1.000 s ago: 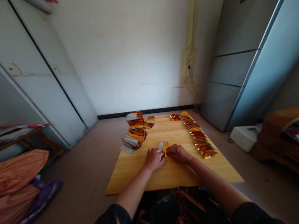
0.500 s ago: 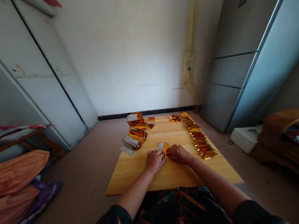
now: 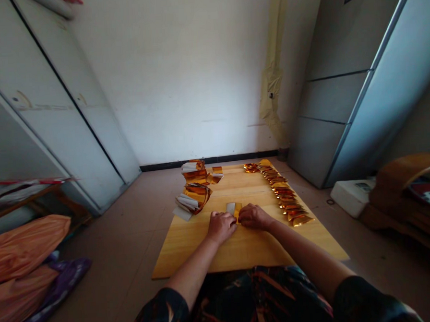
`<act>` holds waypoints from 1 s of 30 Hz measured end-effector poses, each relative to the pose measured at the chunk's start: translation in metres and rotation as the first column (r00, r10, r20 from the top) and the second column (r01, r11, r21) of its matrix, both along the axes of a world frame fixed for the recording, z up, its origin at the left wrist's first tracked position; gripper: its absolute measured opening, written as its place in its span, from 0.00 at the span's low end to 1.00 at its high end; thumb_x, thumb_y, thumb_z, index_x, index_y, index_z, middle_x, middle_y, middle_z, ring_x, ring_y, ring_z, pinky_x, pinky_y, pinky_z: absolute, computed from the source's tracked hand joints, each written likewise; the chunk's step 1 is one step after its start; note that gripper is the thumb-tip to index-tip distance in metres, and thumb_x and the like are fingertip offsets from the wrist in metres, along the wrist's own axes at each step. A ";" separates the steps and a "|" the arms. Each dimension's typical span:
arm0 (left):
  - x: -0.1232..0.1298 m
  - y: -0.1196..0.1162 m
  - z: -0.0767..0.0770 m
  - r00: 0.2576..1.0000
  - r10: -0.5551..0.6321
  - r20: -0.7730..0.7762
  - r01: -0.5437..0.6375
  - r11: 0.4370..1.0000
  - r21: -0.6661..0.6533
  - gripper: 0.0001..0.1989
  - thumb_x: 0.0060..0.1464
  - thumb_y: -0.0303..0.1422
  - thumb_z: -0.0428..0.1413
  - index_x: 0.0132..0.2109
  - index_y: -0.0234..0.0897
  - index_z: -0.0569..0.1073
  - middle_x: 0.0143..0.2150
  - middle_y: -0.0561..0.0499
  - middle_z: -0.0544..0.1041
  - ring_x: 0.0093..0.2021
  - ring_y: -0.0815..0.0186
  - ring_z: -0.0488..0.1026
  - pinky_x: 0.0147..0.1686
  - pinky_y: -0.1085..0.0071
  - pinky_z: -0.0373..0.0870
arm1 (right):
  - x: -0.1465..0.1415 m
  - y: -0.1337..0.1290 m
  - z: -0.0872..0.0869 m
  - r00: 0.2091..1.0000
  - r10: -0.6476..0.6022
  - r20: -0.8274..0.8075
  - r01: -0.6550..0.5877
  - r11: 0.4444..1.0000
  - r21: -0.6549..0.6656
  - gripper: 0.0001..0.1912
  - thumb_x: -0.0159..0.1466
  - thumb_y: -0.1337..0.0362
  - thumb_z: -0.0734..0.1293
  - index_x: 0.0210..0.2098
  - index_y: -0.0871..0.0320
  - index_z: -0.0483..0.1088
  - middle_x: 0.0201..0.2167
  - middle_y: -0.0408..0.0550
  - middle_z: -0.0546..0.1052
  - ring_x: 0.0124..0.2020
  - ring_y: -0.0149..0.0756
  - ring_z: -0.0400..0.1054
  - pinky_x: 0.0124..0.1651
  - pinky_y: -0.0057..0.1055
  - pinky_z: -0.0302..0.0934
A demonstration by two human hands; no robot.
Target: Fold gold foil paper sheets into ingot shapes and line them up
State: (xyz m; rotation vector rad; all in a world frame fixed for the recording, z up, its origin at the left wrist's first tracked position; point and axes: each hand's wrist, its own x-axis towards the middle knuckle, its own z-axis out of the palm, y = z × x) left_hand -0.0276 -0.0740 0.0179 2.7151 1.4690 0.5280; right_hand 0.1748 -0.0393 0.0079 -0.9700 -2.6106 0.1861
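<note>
A small sheet of gold foil paper (image 3: 238,209), partly pale grey, lies on the wooden board (image 3: 191,248) between my hands. My left hand (image 3: 222,226) rests at its left lower edge, fingers curled onto the paper. From the right, my right hand (image 3: 254,217) pinches the gold side with bent fingers. Both hands hide part of the sheet. Beyond my left hand lie loose stacks of gold and grey paper (image 3: 194,199). A long row of folded gold foil pieces (image 3: 287,195) runs along the board's right side.
A crumpled gold piece (image 3: 251,167) lies near the board's far edge. Beyond it are a white wall (image 3: 196,75) and a tall fridge (image 3: 328,126) at right. Cabinets (image 3: 60,102) stand at left, with orange cloth (image 3: 28,247) below. A white box (image 3: 352,197) sits on the floor.
Both hands stay at the same sheet, with only slight finger movement. The view has shifted a little. The stacks and the folded row look unchanged.
</note>
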 end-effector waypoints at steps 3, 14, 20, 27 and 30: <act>-0.002 0.001 0.000 1.000 0.004 0.022 -0.003 1.000 -0.021 0.08 0.55 0.36 0.53 0.39 0.45 0.76 0.40 0.52 0.79 0.42 0.64 0.72 0.43 0.64 0.56 | -0.001 0.002 0.002 1.000 0.030 -0.003 -0.030 0.999 -0.013 0.08 0.62 0.62 0.63 0.36 0.51 0.75 0.37 0.45 0.76 0.38 0.33 0.66 0.44 0.30 0.55; 0.000 0.002 -0.003 0.999 0.002 0.049 -0.002 1.000 0.006 0.07 0.56 0.34 0.52 0.37 0.44 0.76 0.38 0.52 0.79 0.40 0.64 0.73 0.44 0.62 0.55 | -0.007 0.006 -0.012 0.993 -0.067 -0.098 0.065 0.998 -0.020 0.13 0.64 0.58 0.61 0.32 0.55 0.76 0.35 0.47 0.76 0.37 0.33 0.65 0.43 0.29 0.56; 0.002 0.000 -0.007 0.996 0.039 0.074 -0.042 0.998 0.037 0.07 0.55 0.34 0.52 0.36 0.42 0.76 0.36 0.50 0.79 0.39 0.64 0.73 0.47 0.61 0.55 | -0.010 0.009 -0.006 0.993 -0.088 -0.075 0.080 0.992 -0.097 0.12 0.63 0.60 0.62 0.32 0.55 0.76 0.34 0.45 0.77 0.37 0.33 0.67 0.42 0.28 0.58; 0.004 -0.001 -0.011 0.994 0.074 0.082 -0.080 0.994 0.072 0.10 0.57 0.31 0.49 0.34 0.41 0.75 0.32 0.50 0.79 0.36 0.65 0.73 0.50 0.59 0.55 | 0.000 0.006 -0.005 0.994 -0.012 -0.111 0.004 0.998 -0.068 0.09 0.59 0.64 0.65 0.37 0.54 0.76 0.40 0.46 0.77 0.41 0.34 0.69 0.46 0.31 0.58; 0.004 0.001 -0.013 0.993 0.087 0.081 -0.094 0.992 0.085 0.10 0.57 0.31 0.49 0.33 0.40 0.75 0.30 0.50 0.79 0.35 0.65 0.73 0.51 0.59 0.55 | -0.001 0.005 -0.009 0.991 -0.047 -0.122 0.042 0.998 -0.040 0.09 0.61 0.65 0.64 0.35 0.53 0.76 0.40 0.46 0.77 0.40 0.34 0.68 0.46 0.31 0.58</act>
